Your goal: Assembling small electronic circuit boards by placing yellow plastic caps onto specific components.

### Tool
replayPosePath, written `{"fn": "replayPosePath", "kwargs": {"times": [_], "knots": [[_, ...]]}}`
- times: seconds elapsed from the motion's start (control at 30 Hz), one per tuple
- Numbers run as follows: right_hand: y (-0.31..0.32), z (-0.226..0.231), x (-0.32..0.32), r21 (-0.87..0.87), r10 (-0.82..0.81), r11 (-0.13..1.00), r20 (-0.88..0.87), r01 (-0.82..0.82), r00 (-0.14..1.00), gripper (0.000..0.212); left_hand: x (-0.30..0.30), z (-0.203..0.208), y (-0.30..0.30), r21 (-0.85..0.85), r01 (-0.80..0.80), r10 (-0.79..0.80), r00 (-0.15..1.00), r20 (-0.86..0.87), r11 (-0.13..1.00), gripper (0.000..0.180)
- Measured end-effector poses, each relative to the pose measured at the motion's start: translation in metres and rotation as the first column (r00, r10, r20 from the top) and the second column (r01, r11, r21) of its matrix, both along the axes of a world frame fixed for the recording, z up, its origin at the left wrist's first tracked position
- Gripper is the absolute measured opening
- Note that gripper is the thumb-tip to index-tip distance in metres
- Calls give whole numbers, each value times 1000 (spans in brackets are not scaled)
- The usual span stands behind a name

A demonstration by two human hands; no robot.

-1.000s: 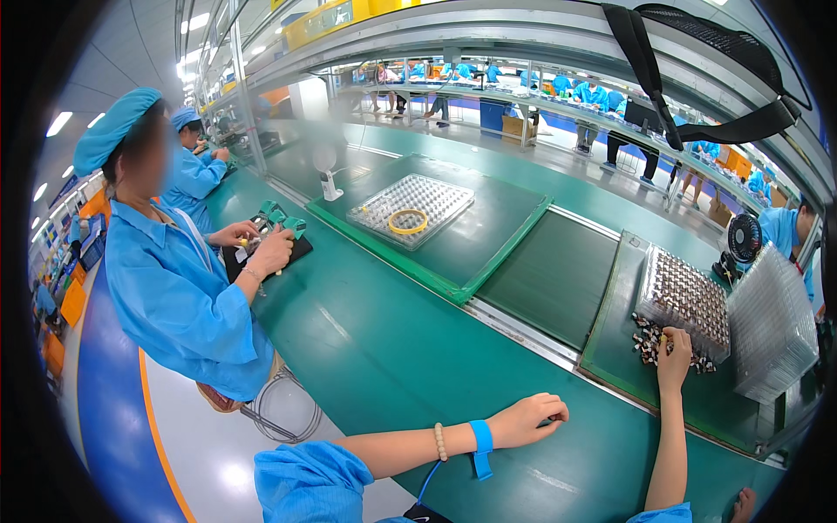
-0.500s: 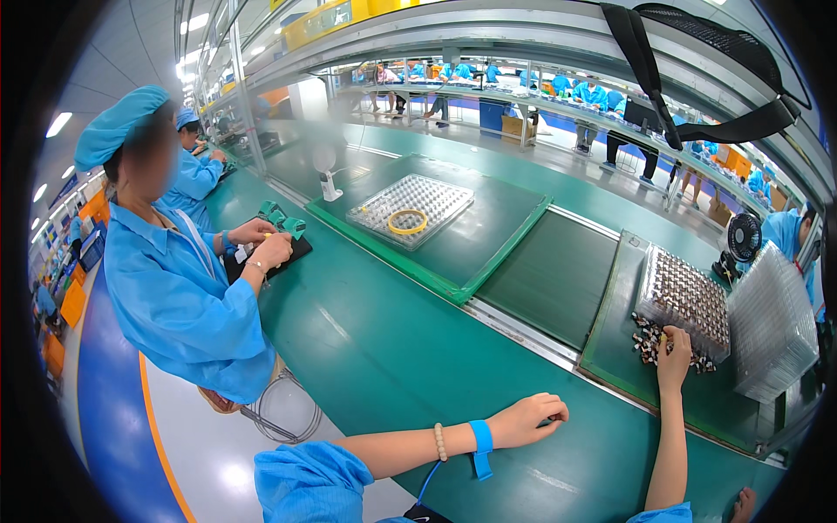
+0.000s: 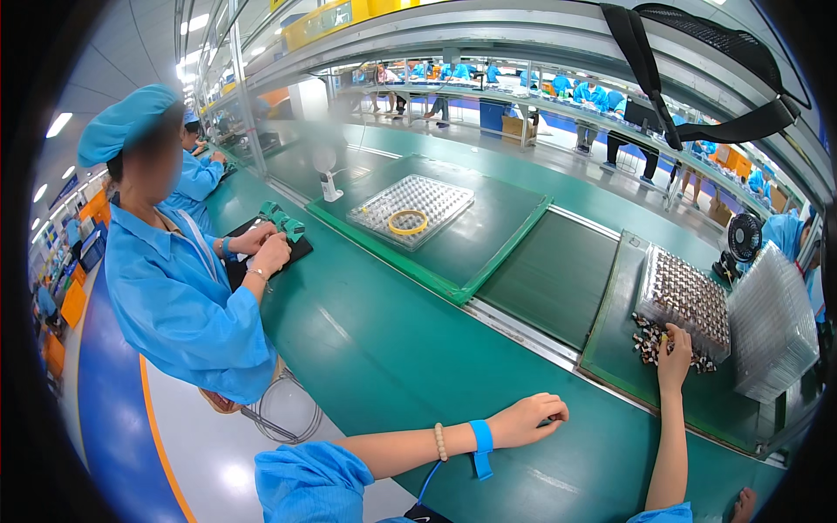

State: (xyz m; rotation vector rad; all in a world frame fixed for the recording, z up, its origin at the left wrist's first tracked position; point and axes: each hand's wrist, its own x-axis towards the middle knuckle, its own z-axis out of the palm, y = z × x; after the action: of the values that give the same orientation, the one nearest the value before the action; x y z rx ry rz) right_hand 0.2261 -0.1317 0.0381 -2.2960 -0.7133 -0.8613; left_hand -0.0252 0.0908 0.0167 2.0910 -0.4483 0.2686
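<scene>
My left hand (image 3: 529,420) rests on the green bench (image 3: 410,357), fingers curled in with nothing showing between them. A beaded bracelet (image 3: 440,443) and a blue wrist strap (image 3: 481,449) are around that wrist. Farther right, my right hand (image 3: 675,359) reaches over a pile of small dark and silvery parts (image 3: 647,340), its fingertips drawn together among them. Something yellow covers one fingertip. Whatever the fingers pinch is too small to make out. Just beyond the pile lies a clear tray (image 3: 686,296) filled with rows of brown and white parts.
Right of the filled tray stands a stack of clear trays (image 3: 772,322), with a black fan (image 3: 744,235) behind. Across the bench, a clear tray (image 3: 418,205) carries a yellow tape ring (image 3: 407,222). At left, a co-worker in blue (image 3: 187,296) handles small items over a black mat.
My right fingers have shifted slightly over the pile of parts. My left hand has not moved. The co-worker's hands at left have drawn a little closer together.
</scene>
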Motion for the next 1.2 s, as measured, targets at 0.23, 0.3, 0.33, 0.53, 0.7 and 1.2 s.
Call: {"fn": "replayPosePath", "kwargs": {"times": [0.23, 0.3, 0.33, 0.53, 0.7, 1.2], "knots": [[1, 2, -2, 7, 6, 1000, 1, -6, 1000, 18, 0, 1, 0, 13, 3, -3, 1000, -17, 1000, 8], [0, 1, -1, 8, 13, 1000, 17, -13, 1000, 18, 1, 1, 0, 12, 5, -5, 1000, -22, 1000, 8], [0, 0, 0, 8, 17, 1000, 27, -17, 999, 18, 0, 1, 0, 11, 6, -5, 1000, -25, 1000, 8], [0, 1, 0, 12, 19, 1000, 24, -19, 1000, 17, 0, 0, 0, 4, 7, -6, 1000, -21, 1000, 8], [-1, 2, 0, -5, 12, 1000, 31, -12, 999, 16, 1, 1, 0, 9, 9, -9, 1000, -18, 1000, 8], [2, 5, -5, -26, 24, 999, 48, -23, 999, 14, 0, -1, 1, 11, -3, 3, 1000, -11, 1000, 8]]}}
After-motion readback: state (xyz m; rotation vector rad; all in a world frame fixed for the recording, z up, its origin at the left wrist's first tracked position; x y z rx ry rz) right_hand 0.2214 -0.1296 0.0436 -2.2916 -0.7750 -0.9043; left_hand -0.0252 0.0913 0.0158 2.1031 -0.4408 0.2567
